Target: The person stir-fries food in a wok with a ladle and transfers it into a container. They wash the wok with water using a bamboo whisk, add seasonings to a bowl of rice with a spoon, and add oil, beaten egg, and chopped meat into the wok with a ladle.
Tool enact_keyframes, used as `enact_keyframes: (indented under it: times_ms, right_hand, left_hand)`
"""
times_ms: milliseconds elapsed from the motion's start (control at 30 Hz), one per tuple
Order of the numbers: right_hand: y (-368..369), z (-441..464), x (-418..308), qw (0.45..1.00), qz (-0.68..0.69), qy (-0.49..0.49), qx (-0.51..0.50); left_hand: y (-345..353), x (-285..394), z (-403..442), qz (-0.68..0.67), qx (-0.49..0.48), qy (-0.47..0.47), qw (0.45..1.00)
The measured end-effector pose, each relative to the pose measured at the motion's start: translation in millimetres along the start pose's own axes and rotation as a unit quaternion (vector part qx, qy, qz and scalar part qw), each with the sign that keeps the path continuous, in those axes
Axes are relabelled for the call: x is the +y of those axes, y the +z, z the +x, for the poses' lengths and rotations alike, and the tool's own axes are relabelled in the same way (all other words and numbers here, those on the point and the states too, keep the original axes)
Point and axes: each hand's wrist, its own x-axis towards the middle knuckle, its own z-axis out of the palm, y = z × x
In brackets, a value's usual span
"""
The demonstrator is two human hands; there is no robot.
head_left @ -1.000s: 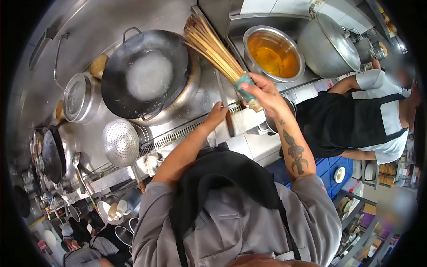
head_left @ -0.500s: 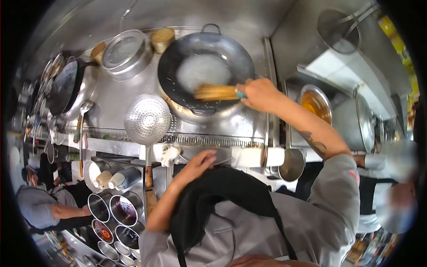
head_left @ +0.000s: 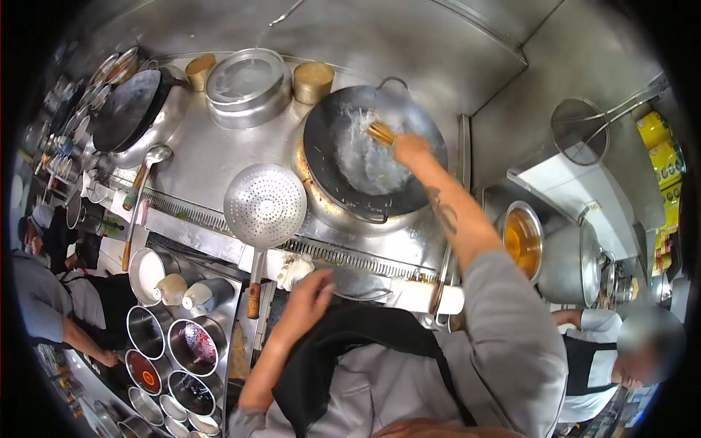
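My right hand is closed around a bundled bamboo brush, whose bristle end is inside the black wok. Cloudy, splashing water covers the wok's bottom. Near the counter's front edge, my left hand is held in the air with its fingers apart and nothing in it. A crumpled white cloth lies just beyond that hand. To the left of the wok, a perforated metal skimmer rests on the steel stove top, its wooden handle toward me.
A round metal pot and a woven container stand behind. A ladle lies left. Sauce pots are at lower left. A bowl of orange liquid and a large pot stand right. Co-workers are at both sides.
The brush has gone from upright in the air into the wok, then toward its far side, stirring up the water. My left hand has come back from the stove edge, and its fingers have opened. The view has turned.
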Motion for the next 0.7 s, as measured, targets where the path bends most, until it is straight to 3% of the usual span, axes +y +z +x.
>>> enact_keyframes:
  times_ms: [33, 100, 167, 200, 267, 333, 400, 533, 633, 700]
  right_hand:
    - [13, 1, -4, 1.000, -0.002, 0.000, 0.004]
    - [36, -39, -4, 1.000, 0.003, -0.010, -0.002]
    - [26, -87, 18, 1.000, -0.010, -0.008, -0.027]
    - [14, -103, 28, 0.998, -0.019, 0.011, -0.053]
    - [11, -93, 60, 0.999, 0.002, 0.049, 0.008]
    - [9, -44, 68, 0.997, -0.001, 0.081, -0.001]
    - [15, -2, 45, 0.982, 0.133, 0.128, 0.029]
    - [59, -22, 17, 0.991, 0.125, 0.026, 0.049]
    - [52, -40, 57, 0.991, 0.096, 0.022, 0.088]
    - [58, 5, 55, 0.985, 0.142, 0.024, 0.095]
  left_hand:
    - [14, 6, 30, 0.094, 0.006, 0.114, 0.989]
    - [43, 27, 85, 0.139, 0.029, 0.236, 0.961]
    - [73, 22, 129, 0.228, 0.021, 0.293, 0.928]
    - [86, 12, 138, 0.242, -0.014, 0.264, 0.934]
    - [103, -5, 153, 0.273, -0.079, 0.206, 0.936]
    - [107, -12, 157, 0.331, -0.067, 0.219, 0.915]
    - [113, -16, 155, 0.353, -0.068, 0.222, 0.906]
    - [112, -20, 158, 0.323, -0.044, 0.228, 0.918]
    - [108, -21, 159, 0.306, -0.031, 0.237, 0.922]
    - [106, -21, 158, 0.295, -0.038, 0.233, 0.926]
